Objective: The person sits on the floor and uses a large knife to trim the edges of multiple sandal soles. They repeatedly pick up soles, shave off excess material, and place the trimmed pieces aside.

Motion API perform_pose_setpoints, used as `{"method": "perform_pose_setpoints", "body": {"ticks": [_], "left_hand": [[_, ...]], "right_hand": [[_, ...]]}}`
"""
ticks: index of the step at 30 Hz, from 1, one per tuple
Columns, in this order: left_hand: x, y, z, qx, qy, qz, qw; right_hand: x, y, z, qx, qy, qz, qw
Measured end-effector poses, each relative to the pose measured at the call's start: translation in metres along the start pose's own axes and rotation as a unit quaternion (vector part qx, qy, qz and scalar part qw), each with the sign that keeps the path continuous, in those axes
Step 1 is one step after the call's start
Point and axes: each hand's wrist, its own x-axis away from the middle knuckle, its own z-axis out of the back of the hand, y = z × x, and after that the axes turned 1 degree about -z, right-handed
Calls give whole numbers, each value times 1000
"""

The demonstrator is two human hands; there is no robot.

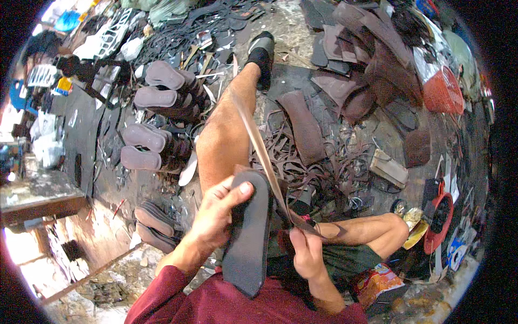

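I sit on the floor point(324, 32) with one leg stretched far out. My left hand point(216, 213) grips a dark sandal sole point(249, 237), thumb on top and fingers curled round the left edge. The sole is flat, long and rounded, and it looks like smooth rubber. It stands up in my lap, just near my chest.

My right hand point(306, 251) is pressed together, pinching the near end of a long brown strip point(259, 146). The strip is thin and bendy, like leather, and it runs far up past my knee, beside the sole's right edge.

I think the job on this sole is only partly done. The strip touches the sole near the top, but most of it hangs loose.

On the left, finished brown sandals point(159, 89) sit in stacked pairs. On the far right lie big dark leather pieces point(305, 127), and thin curly scraps point(334, 162) cover the floor. A red basket point(442, 89) sits far right.
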Motion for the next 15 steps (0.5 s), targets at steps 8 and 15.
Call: {"method": "perform_pose_setpoints", "body": {"ticks": [8,15], "left_hand": [[7,-4,15,109,20,15,994],[2,-9,24,122,-33,-40,991]], "right_hand": [[76,68,35,288,35,160,943],[2,41,26,336,24,206,919]]}}
